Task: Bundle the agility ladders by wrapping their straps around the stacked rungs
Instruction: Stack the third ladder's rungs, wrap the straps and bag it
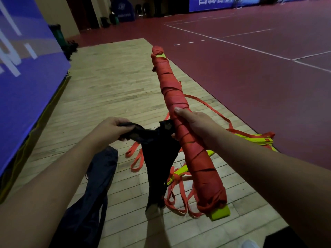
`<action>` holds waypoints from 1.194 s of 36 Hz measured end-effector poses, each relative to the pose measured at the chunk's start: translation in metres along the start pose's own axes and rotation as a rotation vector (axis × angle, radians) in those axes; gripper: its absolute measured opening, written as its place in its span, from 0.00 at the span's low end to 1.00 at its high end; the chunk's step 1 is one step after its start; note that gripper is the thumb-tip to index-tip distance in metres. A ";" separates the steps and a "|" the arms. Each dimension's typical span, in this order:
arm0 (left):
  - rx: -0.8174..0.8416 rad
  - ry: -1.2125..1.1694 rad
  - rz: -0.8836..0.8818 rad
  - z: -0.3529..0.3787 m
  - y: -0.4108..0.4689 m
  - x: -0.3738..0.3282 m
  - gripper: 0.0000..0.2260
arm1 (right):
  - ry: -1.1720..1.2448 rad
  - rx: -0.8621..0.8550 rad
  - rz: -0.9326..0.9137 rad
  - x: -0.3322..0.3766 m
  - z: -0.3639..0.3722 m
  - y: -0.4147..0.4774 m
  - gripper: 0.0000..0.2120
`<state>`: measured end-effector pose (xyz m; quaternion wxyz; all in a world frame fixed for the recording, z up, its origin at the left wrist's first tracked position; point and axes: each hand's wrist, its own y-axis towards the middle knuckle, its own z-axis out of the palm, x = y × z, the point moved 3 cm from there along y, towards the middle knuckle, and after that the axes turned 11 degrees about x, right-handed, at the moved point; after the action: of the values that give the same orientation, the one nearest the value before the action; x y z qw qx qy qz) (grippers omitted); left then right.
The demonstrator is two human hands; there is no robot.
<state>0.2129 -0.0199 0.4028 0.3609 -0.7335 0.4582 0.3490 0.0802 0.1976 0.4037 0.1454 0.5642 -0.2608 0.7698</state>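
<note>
A long bundle of yellow rungs wound tightly in red strap (172, 90) points away from me, its near yellow end low at the right. My right hand (193, 122) grips it around the middle. My left hand (114, 127) is closed on the mouth of a black fabric bag (157, 154), which hangs down between my hands and touches the bundle. On the floor behind lies a second ladder: a stack of yellow rungs (256, 139) with loose red straps (138, 156) spread around it.
A dark blue bag (100, 174) lies on the wooden floor (111, 83) at the lower left. A blue padded wall (26, 72) runs along the left. Red court flooring (250, 72) with white lines stretches to the right. Green bins stand at the far left.
</note>
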 end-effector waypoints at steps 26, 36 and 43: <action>-0.042 -0.211 -0.116 0.004 0.006 0.012 0.06 | 0.070 0.099 -0.076 -0.019 0.036 -0.001 0.15; 0.056 -0.777 -0.076 0.030 -0.001 0.000 0.13 | 0.097 0.098 -0.029 -0.041 0.054 0.005 0.21; -0.015 -0.797 -0.330 0.021 -0.009 0.013 0.18 | 0.094 0.051 -0.055 -0.030 0.037 0.002 0.17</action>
<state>0.2215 -0.0048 0.3833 0.5552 -0.6076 0.1568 0.5458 0.1179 0.1767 0.3832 0.1644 0.5379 -0.2183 0.7975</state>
